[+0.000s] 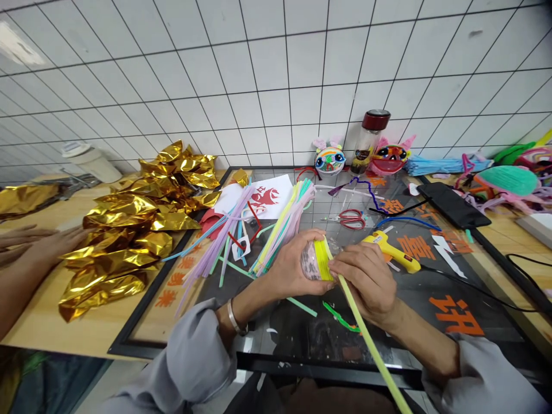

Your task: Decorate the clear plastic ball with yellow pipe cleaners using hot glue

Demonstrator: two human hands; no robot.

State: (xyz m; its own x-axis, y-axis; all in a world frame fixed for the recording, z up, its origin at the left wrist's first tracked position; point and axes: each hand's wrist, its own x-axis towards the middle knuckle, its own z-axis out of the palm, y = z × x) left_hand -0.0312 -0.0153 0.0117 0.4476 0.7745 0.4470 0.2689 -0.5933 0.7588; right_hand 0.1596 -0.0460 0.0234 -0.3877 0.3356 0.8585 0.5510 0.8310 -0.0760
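Note:
My left hand point(288, 265) is closed around a small round pinkish form point(309, 262), which has bright yellow strands wrapped round one end. Against that end my right hand point(366, 282) pinches a yellow pipe cleaner point(371, 340), whose long free part hangs down toward the front edge. Just beyond the right hand lies a yellow hot glue gun point(393, 253) with a black cord. A bent green pipe cleaner point(340, 317) rests on the glass top below the hands. The palm side of each hand is hidden.
Bundles of pastel pipe cleaners point(288, 221) lie behind my left hand. Red-handled scissors point(351, 219), a black phone point(455, 204) and a glass bottle point(361, 150) are farther back. Crumpled gold foil point(125, 221) covers the left, beside another person's hands point(47, 244). Two decorated faces point(330, 160) stand by the wall.

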